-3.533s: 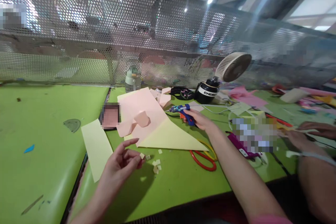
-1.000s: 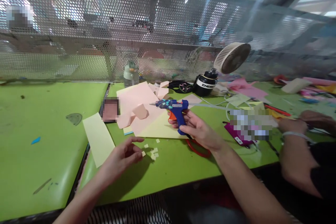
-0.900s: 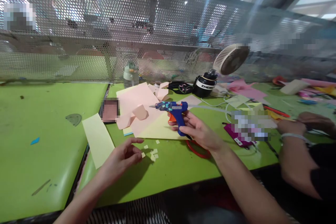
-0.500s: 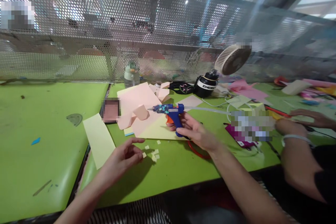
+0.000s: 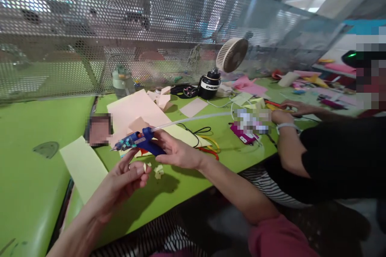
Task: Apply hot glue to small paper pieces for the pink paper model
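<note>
The right hand is wrapped around the grip of a small blue plastic glue gun, just left of the frame's centre, its thin metal nozzle pointing left and a translucent glue stick running out of its back toward the right. Just below it, the left hand is loosely curled, thumb and fingertips pinched on a tiny pale paper piece held under the nozzle. A few more small cream paper scraps lie on the bench between the hands. The bench top is smooth, glossy lime green, scuffed at the left. On it lie a flat pink paper sheet, a pale yellow strip at lower left, and red-handled scissors. Farther back stand a round white fan and a clear bottle against a perforated metal screen. At the right, another person's hand rests among coloured paper.
</note>
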Demonstrator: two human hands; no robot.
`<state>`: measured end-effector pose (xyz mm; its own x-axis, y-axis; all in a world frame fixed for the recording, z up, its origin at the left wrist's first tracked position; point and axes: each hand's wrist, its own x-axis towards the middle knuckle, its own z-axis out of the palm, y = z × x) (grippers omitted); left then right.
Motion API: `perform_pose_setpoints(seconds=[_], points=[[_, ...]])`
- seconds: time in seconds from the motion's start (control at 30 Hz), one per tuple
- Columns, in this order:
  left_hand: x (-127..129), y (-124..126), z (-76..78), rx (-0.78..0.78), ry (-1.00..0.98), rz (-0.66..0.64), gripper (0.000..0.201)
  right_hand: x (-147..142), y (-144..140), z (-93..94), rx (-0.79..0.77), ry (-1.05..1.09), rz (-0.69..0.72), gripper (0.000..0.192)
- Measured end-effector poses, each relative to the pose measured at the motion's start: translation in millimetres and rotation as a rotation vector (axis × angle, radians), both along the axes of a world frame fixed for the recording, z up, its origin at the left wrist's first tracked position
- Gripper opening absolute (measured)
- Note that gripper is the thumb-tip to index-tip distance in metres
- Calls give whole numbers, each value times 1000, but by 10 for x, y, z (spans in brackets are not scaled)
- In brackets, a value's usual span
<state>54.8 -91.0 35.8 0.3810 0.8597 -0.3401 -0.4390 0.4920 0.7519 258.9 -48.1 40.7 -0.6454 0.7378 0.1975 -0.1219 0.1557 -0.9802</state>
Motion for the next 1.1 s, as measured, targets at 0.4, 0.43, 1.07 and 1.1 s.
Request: perform_pose_setpoints(seconds=[0.4,0.43,1.07,1.1], points=[[159,95,-37,-157,-117,119,15,51,-116,-25,214,-342,-105,75],[162,100,-45,-171,-119,111,13,53,-137,-12,219,-363,-109,73],[-12,-226,-141,-183,-198,1,25,1042,1286,-145,172,-1218,-567,29],[-7,-230,-144,-178,-200,1,25,1026,1338,-156,172,-1226,-553,29]])
